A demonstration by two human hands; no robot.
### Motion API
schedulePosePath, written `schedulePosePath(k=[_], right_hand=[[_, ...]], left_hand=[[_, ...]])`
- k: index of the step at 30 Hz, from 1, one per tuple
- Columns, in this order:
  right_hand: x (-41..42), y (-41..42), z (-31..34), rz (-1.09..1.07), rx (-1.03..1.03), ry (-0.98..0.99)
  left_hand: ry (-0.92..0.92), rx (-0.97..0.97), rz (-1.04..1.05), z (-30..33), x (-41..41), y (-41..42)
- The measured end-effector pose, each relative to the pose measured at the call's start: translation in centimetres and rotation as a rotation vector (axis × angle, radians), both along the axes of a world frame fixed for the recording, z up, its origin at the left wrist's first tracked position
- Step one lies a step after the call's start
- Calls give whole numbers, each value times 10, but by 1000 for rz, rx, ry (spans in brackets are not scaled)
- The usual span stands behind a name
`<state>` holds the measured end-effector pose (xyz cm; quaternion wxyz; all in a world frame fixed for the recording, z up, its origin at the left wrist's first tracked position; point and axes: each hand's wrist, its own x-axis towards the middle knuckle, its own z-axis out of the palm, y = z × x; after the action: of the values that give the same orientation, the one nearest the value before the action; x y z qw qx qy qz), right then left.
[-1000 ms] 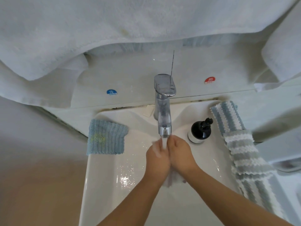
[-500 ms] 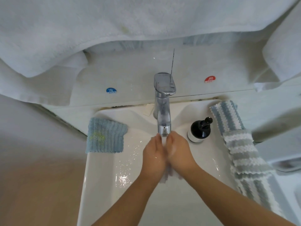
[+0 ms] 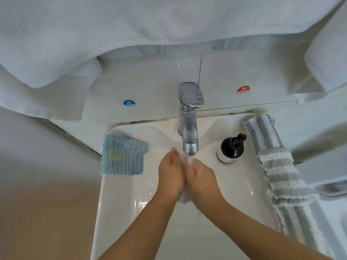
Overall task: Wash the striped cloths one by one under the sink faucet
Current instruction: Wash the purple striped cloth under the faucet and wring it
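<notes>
Hands (image 3: pixel 185 177) pressed together on pale cloth (image 3: pixel 183 198) mid-basin, under faucet (image 3: pixel 189 132).

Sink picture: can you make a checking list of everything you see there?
Surface: white sink, wet with droplets.
Job's things: faucet running; striped cloths laid along the right rim; a pale cloth pressed between the hands under the stream.
Clutter: blue cloth on the left rim; dark pump bottle right of the faucet.
Hands: left hand and right hand together, holding the pale cloth.
Cables: nothing seen.
Surroundings: white towels hanging above; cold sticker and hot sticker on the wall.
</notes>
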<state>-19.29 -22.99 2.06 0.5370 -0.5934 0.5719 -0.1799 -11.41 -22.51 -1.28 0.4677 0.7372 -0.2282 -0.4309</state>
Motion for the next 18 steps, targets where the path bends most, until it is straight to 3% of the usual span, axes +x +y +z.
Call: schedulePosePath(k=[3, 5, 9, 11, 14, 18], right_hand=[[-2, -9, 2, -20, -116, 60], [-5, -18, 2, -18, -198, 84], [0, 0, -6, 119, -135, 209], [-1, -1, -9, 52, -77, 141], [-8, -17, -13, -68, -177, 98], [-7, 3, -16, -2, -104, -60]], left_hand=[[83, -14, -14, 1, -9, 5], [42, 4, -53, 3, -15, 7], [51, 2, 86, 6, -3, -2], [82, 9, 75, 7, -7, 1], [14, 27, -53, 1, -20, 9], [-78, -13, -18, 7, -7, 3]])
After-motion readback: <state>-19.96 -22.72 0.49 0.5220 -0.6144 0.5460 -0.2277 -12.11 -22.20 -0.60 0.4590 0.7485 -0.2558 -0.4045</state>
